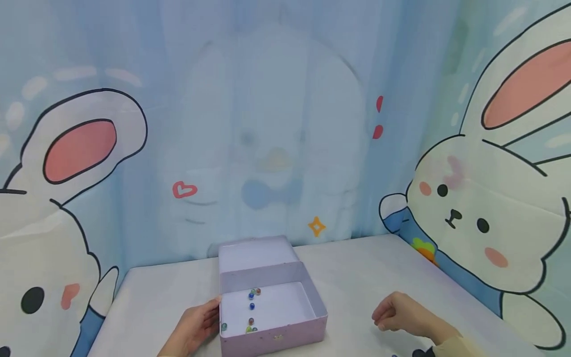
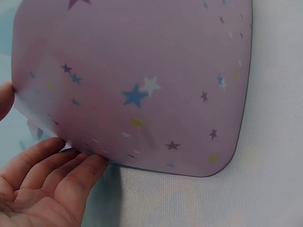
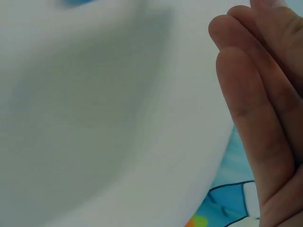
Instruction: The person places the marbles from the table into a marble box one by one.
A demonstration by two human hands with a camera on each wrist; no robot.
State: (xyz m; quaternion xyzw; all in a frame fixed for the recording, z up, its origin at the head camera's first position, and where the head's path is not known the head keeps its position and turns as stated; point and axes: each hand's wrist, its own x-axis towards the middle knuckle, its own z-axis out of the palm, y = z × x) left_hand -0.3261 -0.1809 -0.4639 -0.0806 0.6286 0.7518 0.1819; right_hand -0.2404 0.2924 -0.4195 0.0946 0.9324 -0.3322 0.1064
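Note:
A lilac box [image 1: 276,342] with its lid [image 1: 256,255] thrown back stands on the table. Several small glass marbles [image 1: 252,306] lie scattered over the left part of its white floor. At the box's left side my left hand [image 1: 196,322] grips it, thumb at one edge and fingertips along the opposite edge. The left wrist view has the star-printed lilac surface [image 2: 151,113] filling most of the picture, with my fingers [image 2: 80,172] at its lower edge. Right of the box, my right hand [image 1: 403,315] hovers over the table, fingers loosely bent and holding nothing.
A white cloth covers the table [image 1: 357,263]. Behind it hangs a blue curtain [image 1: 276,124] printed with cartoon rabbits. A bit of something blue [image 3: 78,2] shows at the top of the right wrist view.

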